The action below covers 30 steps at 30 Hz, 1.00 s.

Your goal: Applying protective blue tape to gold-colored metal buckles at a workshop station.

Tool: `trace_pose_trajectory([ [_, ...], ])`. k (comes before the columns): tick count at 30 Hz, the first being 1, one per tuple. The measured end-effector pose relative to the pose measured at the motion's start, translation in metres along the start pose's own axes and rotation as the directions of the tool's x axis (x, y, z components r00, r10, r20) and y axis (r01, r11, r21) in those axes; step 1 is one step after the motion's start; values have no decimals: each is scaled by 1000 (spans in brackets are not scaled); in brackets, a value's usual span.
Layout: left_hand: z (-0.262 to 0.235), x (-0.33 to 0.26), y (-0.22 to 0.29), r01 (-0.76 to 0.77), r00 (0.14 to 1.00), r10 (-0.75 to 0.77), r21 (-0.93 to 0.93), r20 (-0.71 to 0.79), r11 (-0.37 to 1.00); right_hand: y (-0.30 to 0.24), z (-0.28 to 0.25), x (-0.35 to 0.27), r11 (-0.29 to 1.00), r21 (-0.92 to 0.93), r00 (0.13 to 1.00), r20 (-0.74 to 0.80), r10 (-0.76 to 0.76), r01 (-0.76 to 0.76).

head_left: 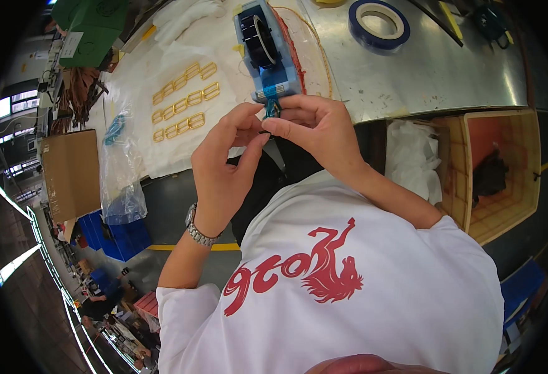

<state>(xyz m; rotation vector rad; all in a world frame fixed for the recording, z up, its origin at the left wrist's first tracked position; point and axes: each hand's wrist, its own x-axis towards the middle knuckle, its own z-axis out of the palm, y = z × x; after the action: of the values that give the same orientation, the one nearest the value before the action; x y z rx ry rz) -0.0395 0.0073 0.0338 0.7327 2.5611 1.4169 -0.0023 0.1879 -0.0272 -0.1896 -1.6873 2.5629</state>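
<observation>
At the table's near edge, both of my hands meet just below a blue tape dispenser (281, 84) with a dark roll in it. My left hand (224, 153) is closed in a pinch, its fingertips at a small shiny piece with blue tape (273, 108). From the other side my right hand (327, 131) grips this piece between thumb and fingers. The fingers hide most of it, so its kind is unclear. Left of the dispenser, gold rectangular buckles (187, 96) lie in three rows on a white sheet (140, 78).
A large blue tape roll (379, 25) sits on the metal tabletop (423, 75). To the right stands a wooden crate (504, 230) with dark material inside. A clear plastic bag (121, 187), a cardboard box (71, 174) and blue bins (124, 240) are at the left.
</observation>
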Motion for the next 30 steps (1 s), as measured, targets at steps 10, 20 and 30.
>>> trace_pose_trajectory([
  [10,20,4,-13,-375,898,435,397,-70,838,5,2,-3,1000,21,1000,-16,-2,2],
  [20,34,-30,-22,-256,953,291,294,-80,921,10,-8,-30,993,-5,993,13,116,-116],
  [30,27,-73,-20,119,976,-169,-313,-137,942,14,-24,-36,980,-51,946,257,198,-192],
])
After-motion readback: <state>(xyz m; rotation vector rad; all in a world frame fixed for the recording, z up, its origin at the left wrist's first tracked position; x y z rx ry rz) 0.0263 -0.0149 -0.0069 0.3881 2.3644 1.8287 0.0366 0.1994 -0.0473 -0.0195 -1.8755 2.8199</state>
